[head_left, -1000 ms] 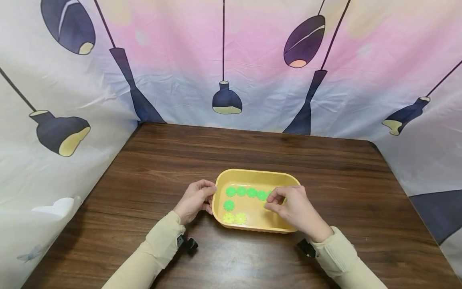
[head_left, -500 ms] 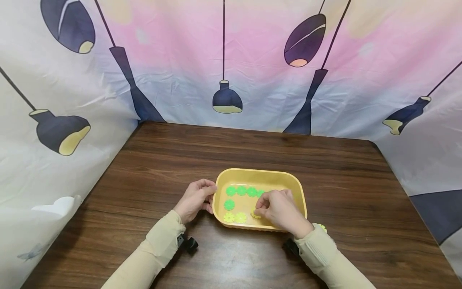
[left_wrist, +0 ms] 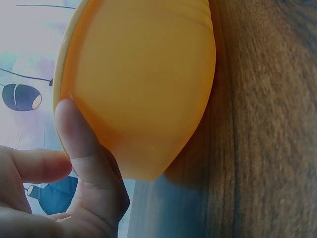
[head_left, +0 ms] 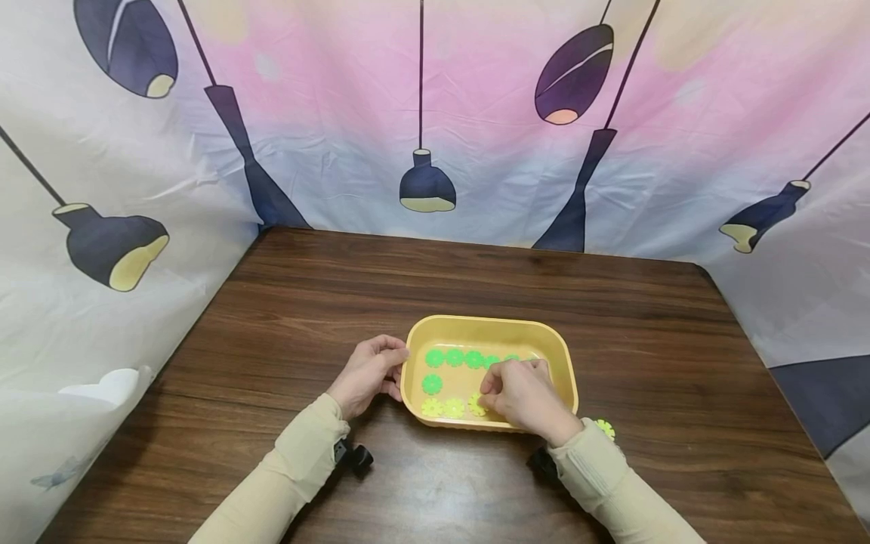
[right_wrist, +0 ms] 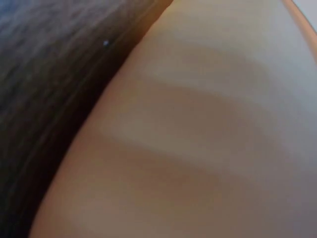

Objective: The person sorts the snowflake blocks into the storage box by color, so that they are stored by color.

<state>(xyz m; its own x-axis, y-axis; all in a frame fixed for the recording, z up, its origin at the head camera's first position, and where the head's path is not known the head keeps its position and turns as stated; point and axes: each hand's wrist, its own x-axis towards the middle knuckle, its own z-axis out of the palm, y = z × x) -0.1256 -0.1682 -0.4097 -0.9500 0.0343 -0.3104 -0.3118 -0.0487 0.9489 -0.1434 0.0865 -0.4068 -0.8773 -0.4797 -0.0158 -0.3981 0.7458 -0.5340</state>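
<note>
A yellow plastic tray (head_left: 557, 344) stands on the table. Its left rim is held by my left hand (head_left: 363, 375); in the left wrist view the thumb (left_wrist: 81, 134) lies against the wall near the rim. My right hand (head_left: 523, 397) is inside the tray, pinching a yellow flower-shaped disc (head_left: 476, 406) close to the floor; the fingers partly cover it. Left of it lie two more yellow flower-shaped discs (head_left: 453, 408). A row of green flower-shaped discs (head_left: 455, 357) runs along the far side, partly behind the hand, with one green disc (head_left: 431, 384) nearer.
Another yellow disc (head_left: 604, 430) lies on the wooden table (head_left: 326, 287) beside the right sleeve. A cloth backdrop (head_left: 340, 113) printed with lamps hangs behind the table. In the right wrist view, the tray's outer wall (right_wrist: 188, 124) fills most of the frame.
My right hand has moved left and nearer inside the tray, bringing the yellow disc to the near row. The disc on the table has come into sight. My left hand stays at the rim.
</note>
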